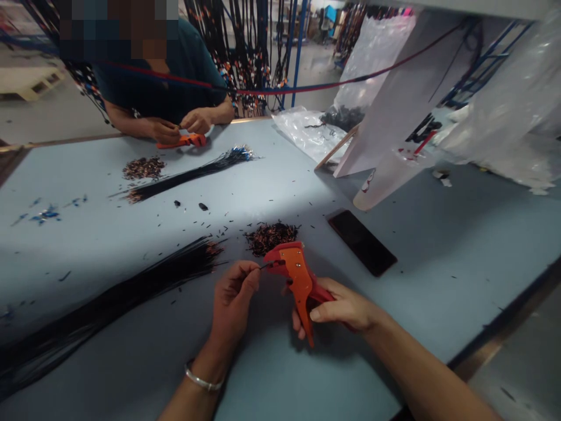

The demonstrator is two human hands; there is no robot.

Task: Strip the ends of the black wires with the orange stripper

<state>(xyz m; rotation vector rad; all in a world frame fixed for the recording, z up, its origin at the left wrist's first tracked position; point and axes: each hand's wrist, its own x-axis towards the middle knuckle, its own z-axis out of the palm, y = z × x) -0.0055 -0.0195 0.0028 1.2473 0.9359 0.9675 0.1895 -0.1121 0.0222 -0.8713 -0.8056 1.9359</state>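
Observation:
My right hand (339, 307) is closed round the handles of an orange-red wire stripper (294, 275), held upright above the blue table (109, 240). My left hand (234, 295) pinches the end of a thin black wire (265, 266) and holds its tip at the stripper's jaws. A thick bundle of black wires (131, 289) lies to the left of my left hand. Just beyond the stripper sits a small heap of stripped wire bits (270, 235).
A black phone (362, 242) lies flat to the right of the heap. Across the table a person's hands (182, 126) work with another orange stripper (186, 141), beside a second wire bundle (188, 172) and scrap heap (143, 168). Plastic bags (307, 131) and white sheets stand at the right.

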